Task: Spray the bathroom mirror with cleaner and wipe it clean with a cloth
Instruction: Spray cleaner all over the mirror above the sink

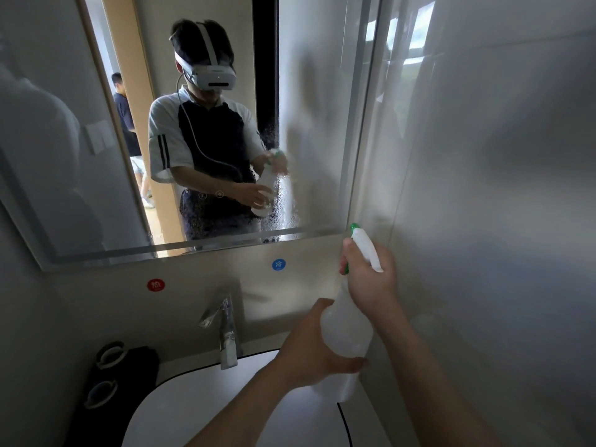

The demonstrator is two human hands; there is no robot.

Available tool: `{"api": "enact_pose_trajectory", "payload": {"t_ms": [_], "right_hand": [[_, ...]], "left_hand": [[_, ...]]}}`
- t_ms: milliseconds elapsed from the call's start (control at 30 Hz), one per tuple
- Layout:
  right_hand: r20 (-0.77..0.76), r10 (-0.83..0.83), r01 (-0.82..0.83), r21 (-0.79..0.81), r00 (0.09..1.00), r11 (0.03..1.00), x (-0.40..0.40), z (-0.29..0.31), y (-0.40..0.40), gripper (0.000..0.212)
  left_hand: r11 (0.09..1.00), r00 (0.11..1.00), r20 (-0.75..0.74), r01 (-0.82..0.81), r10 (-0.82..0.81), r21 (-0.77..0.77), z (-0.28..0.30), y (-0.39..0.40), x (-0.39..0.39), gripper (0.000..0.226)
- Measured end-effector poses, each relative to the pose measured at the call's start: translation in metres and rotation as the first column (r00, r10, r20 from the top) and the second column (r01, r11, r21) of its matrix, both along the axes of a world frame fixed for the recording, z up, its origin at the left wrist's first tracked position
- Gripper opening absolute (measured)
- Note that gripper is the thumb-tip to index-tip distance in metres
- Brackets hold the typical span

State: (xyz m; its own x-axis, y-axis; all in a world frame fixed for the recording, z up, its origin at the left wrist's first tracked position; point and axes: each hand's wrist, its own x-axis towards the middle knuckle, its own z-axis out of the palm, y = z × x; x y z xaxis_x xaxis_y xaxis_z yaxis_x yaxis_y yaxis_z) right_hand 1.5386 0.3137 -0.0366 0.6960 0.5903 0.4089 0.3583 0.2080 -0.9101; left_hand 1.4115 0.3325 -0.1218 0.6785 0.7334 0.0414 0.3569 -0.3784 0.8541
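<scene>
Single view only: head-worn wide-angle camera, no second view to compare. Camera looks forward and down, standing close in front of the white rounded washbasin (pixel 206 401), whose rim fills the lower frame. Optical axis tilted; the frameless rectangular wall mirror (pixel 306 108) slants across the upper half, its bottom edge running up to the right. Strong wide-angle bending at the edges. Grey wall panel on the right lies very near the lens. Both forearms enter from the bottom edge, near the lens. The mirror returns the wearer with the white headset (pixel 214 75) carrying the camera, facing straight back at it, with a doorway behind.
</scene>
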Motion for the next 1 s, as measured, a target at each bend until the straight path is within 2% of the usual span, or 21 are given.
{"api": "enact_pose_trajectory", "payload": {"t_ms": [300, 567, 800, 1000], "right_hand": [[-0.004, 0.006, -0.005, 0.152, 1.0, 0.988, -0.001, 0.021, 0.002, 0.036], [-0.048, 0.002, 0.003, 0.119, 0.999, 0.993, 0.007, 0.038, 0.008, 0.034], [-0.017, -0.011, 0.013, 0.122, 1.0, 0.992, 0.011, 0.056, 0.005, 0.028], [-0.021, -0.027, 0.03, 0.153, 0.999, 0.988, 0.018, 0.071, 0.004, 0.033]], "left_hand": [[0.996, 0.999, 0.004, -0.041, 0.041, 0.077, 0.02, 0.012, 0.003, 0.091], [0.996, 0.998, 0.025, -0.054, 0.052, 0.07, 0.037, 0.01, 0.01, 0.093], [0.996, 0.995, 0.06, -0.078, 0.075, 0.05, 0.052, 0.008, 0.02, 0.089], [0.993, 0.993, 0.089, -0.09, 0.083, 0.075, 0.063, 0.011, 0.028, 0.086]]}}
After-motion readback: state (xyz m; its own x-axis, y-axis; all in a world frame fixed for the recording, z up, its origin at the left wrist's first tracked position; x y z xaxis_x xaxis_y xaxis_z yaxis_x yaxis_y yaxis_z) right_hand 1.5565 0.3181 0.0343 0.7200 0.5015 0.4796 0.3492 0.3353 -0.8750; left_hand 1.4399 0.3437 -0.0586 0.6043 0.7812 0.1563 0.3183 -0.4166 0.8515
